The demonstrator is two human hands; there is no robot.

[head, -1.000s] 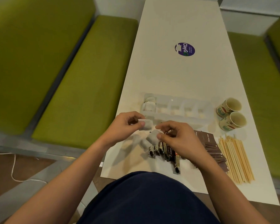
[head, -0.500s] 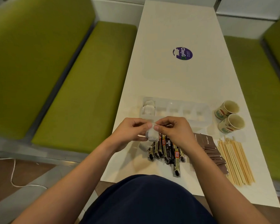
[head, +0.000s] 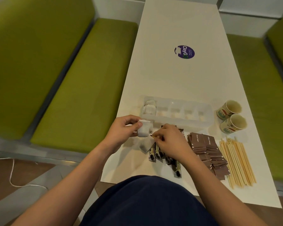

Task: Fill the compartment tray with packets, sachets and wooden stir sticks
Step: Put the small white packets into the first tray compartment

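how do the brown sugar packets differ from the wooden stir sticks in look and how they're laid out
The brown sugar packets are flat, dark brown rectangles with white print; the wooden stir sticks are thin, pale, unprinted strips. The packets lie overlapped in a loose, fanned stack, while the sticks lie side by side, roughly parallel, in one bundle. The sticks run longer than any single packet. Both rest on the white table, right of the hands, and neither has gone into the compartment tray yet.

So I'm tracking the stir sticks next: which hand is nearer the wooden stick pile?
Right. The right hand works over the coffee sachets, with the brown sugar packets between it and the wooden stick pile; the left hand is farther left.
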